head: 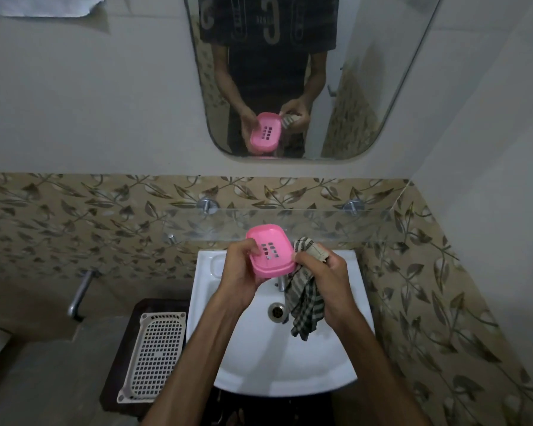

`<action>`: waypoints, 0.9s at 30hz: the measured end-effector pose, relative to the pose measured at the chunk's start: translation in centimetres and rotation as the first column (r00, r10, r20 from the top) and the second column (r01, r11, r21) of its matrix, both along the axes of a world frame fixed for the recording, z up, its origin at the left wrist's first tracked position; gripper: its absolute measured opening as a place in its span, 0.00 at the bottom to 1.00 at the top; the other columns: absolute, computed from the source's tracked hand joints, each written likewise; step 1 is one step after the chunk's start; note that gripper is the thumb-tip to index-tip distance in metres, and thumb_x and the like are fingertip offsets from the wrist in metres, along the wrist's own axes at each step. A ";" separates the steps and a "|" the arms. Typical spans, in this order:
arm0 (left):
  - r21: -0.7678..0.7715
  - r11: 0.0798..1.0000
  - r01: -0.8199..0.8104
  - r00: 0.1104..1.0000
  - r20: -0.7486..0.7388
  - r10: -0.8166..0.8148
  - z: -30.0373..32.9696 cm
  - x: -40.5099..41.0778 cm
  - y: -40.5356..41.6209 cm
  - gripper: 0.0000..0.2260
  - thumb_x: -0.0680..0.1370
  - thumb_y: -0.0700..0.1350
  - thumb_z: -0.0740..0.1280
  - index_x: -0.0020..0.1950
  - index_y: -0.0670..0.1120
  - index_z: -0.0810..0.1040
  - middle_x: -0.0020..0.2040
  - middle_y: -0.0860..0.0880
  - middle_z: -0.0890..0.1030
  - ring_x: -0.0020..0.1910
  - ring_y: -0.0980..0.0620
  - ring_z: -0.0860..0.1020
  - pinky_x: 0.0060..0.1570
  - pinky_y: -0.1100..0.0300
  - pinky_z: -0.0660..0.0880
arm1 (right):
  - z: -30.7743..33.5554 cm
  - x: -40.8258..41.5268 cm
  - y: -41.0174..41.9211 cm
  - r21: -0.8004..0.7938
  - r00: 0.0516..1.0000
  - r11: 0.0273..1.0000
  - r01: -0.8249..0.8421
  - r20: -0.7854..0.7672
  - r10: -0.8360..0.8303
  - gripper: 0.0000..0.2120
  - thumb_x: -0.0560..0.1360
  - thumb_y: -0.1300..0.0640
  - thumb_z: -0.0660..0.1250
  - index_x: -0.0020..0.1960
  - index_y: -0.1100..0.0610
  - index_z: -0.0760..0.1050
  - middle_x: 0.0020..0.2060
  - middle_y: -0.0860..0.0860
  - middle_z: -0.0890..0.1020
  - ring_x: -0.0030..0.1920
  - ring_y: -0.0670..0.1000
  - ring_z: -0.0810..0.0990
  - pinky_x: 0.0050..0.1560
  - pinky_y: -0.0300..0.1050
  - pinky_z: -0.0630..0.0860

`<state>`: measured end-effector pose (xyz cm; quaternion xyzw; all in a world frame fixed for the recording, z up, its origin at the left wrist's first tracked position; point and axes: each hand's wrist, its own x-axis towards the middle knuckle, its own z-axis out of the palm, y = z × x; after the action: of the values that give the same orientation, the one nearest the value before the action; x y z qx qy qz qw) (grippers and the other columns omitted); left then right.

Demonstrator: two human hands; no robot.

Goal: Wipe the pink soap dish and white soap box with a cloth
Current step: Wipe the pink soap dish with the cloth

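Observation:
My left hand [242, 273] holds the pink soap dish [271, 250] over the white sink [277, 364], its slotted face turned up toward me. My right hand [326, 272] grips a checked cloth [305, 302] bunched at the dish's right edge, with the rest of the cloth hanging down into the basin. A white perforated tray-like box [154, 352] lies on a dark stool left of the sink. The mirror [290, 75] repeats the dish, cloth and both hands.
A glass shelf [336, 222] on two metal brackets runs just behind the dish. The sink's tap [280, 282] and drain [277, 312] sit under my hands. A metal tap [80, 293] sticks out of the leaf-patterned tile wall at left.

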<state>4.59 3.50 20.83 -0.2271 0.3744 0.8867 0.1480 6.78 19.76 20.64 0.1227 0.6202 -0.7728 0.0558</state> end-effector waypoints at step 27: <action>0.236 0.896 -0.376 0.925 0.145 0.350 -0.9 -1.1 1.0 0.16 0.62 0.40 0.57 0.47 0.39 0.72 0.38 0.40 0.77 0.36 0.40 0.78 0.46 0.47 0.79 | -3.0 2.0 -0.9 0.466 0.836 0.871 0.157 -0.533 0.134 0.08 0.82 0.55 0.67 0.44 0.49 0.77 0.36 0.44 0.80 0.37 0.46 0.79 0.39 0.39 0.76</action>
<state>3.48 4.52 19.89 -0.3152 0.1982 0.9277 0.0267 8.81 18.89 17.63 -0.0899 0.7844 -0.5918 -0.1623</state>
